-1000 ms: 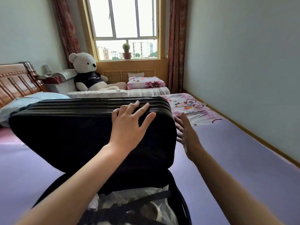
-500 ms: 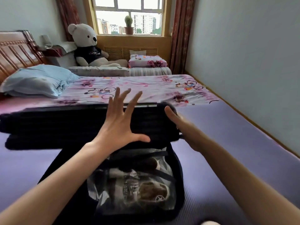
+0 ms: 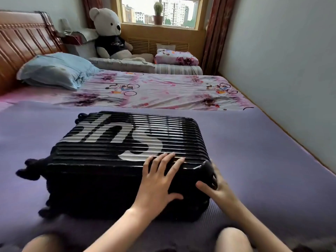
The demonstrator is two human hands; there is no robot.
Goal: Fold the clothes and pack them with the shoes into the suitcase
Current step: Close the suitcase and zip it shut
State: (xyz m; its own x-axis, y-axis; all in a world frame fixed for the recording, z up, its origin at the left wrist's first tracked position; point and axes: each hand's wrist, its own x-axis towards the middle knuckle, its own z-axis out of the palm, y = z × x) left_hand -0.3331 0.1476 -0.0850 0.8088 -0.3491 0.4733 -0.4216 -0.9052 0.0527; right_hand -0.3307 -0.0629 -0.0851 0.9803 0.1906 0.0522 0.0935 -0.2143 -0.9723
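I saw the closed black suitcase (image 3: 127, 142) lying flat on the purple mat (image 3: 254, 151) beside the floral bedsheet (image 3: 163, 91), my left hand (image 3: 160, 179) spread flat on its near edge, my right hand (image 3: 218, 191) at its right corner, grip partly hidden and unclear.

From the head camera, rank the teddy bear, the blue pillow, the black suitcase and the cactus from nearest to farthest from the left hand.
1. Black suitcase: the left hand rests on its near edge.
2. Blue pillow: far left, by the headboard.
3. Teddy bear: beyond the pillow, beside the window.
4. Cactus: on the windowsill, farthest back.
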